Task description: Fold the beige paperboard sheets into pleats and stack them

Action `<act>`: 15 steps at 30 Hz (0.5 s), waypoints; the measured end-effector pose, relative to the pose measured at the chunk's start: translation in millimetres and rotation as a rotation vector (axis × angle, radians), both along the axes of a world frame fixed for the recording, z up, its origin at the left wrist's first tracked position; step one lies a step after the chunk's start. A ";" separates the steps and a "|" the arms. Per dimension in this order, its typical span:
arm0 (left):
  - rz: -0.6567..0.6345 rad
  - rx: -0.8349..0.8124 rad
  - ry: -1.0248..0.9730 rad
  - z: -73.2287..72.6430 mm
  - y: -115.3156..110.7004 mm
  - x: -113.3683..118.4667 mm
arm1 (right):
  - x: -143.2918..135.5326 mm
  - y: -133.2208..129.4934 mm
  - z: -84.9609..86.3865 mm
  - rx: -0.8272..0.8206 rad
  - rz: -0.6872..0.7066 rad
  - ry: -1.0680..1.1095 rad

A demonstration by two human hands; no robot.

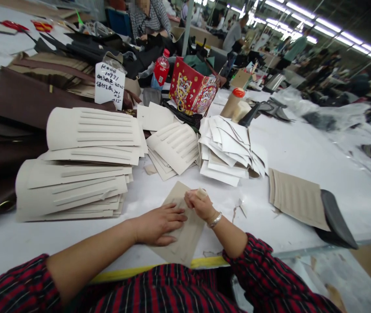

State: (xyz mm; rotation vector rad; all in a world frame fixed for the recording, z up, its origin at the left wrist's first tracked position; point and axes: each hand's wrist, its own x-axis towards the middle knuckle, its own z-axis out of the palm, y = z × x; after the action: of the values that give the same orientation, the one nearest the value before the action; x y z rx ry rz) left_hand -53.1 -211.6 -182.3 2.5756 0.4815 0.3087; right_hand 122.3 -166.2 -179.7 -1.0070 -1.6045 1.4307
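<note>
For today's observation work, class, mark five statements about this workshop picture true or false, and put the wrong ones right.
1. The left hand lies spread on a sheet. True.
2. The bracelet is on the left arm. False: it is on the right arm.
3. A bottle with a red cap stands beside a red patterned container. True.
4. The right hand is spread flat. False: its fingers are curled in.
5. The handwritten sign is left of the bottle in the picture. True.

We see the left hand palm down, fingers slightly spread; the right hand curls closed, both forearms converging inward.
</note>
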 end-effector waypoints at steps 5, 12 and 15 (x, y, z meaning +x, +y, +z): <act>-0.026 0.002 -0.006 -2.8 4.1 0.0 | 2.9 -1.6 2.3 0.038 -0.042 0.023; -0.040 0.002 0.020 -5.4 5.6 0.4 | 2.2 -5.1 1.0 0.128 -0.006 -0.062; -0.040 0.011 0.038 -1.1 4.6 1.0 | 2.8 -1.3 -0.4 0.047 -0.124 0.035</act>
State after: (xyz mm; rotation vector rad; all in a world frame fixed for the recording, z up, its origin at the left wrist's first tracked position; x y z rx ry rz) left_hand -52.1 -207.0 -183.4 2.6026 0.4427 0.2497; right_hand 125.1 -167.5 -180.2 -1.0303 -1.5172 1.3141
